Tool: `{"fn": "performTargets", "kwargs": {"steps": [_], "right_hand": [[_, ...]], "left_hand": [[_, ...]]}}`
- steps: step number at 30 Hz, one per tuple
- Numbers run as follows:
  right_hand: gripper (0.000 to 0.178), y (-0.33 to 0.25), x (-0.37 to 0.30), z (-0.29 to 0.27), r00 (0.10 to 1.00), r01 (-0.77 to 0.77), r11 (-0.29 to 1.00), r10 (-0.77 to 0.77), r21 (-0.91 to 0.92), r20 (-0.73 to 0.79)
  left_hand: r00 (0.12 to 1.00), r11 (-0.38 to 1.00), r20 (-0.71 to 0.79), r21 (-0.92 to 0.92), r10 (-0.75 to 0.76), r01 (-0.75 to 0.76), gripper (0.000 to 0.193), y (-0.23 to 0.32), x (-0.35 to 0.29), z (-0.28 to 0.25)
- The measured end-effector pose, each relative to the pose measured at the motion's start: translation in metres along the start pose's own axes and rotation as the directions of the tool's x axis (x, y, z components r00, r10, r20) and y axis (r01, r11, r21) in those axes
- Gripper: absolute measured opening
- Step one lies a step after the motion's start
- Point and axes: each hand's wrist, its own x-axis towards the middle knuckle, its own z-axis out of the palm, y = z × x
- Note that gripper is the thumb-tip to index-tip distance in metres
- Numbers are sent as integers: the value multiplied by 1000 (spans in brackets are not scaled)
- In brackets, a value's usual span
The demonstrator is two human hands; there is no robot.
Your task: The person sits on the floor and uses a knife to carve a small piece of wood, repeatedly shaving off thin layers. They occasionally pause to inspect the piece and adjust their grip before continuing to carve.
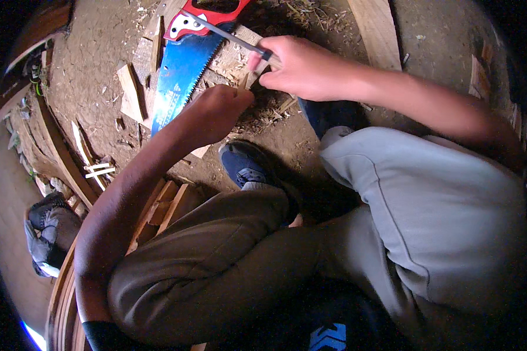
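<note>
My right hand (301, 67) is closed round the pale wooden handle of a slim tool with a long grey metal shaft (231, 38) and a dark collar. The shaft points up and left, passing over the handle end of a handsaw (184, 73). My left hand (219, 111) is closed just below and left of it, gripping a thin sliver of wood (244, 81) whose tip shows above the fingers. The rest of the sliver is hidden. Beside my left hand lies the saw, with its blue toothed blade and red and white handle.
Under and around the saw are wooden boards (231, 61) and shavings. An offcut (130, 90) lies to the left, near small joined white sticks (99, 170). A long plank (377, 32) lies at the far right. Another person's shoe (48, 209) shows at the left.
</note>
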Motion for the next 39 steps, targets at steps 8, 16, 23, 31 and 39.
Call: {"fn": "performTargets", "kwargs": {"steps": [8,16,23,31,39], "right_hand": [[18,3,19,-1,981,189,982,-188,-15,53],[17,9,25,0,959,283,959,-282,0,38],[36,-31,-7,-13,979,-205,908,182,-366,-97],[45,-23,-44,-19,972,-149,817,224,-557,69],[43,-28,-58,-23,966,17,736,163,-677,201]], "left_hand": [[936,898,13,-276,-352,342,28,26,-6,-9],[849,946,-448,19,-281,323,22,35,-16,4],[894,964,-441,192,-82,183,20,26,-13,11],[877,941,-472,330,89,82,19,23,-12,24],[855,891,-472,453,216,25,15,22,-9,28]]}}
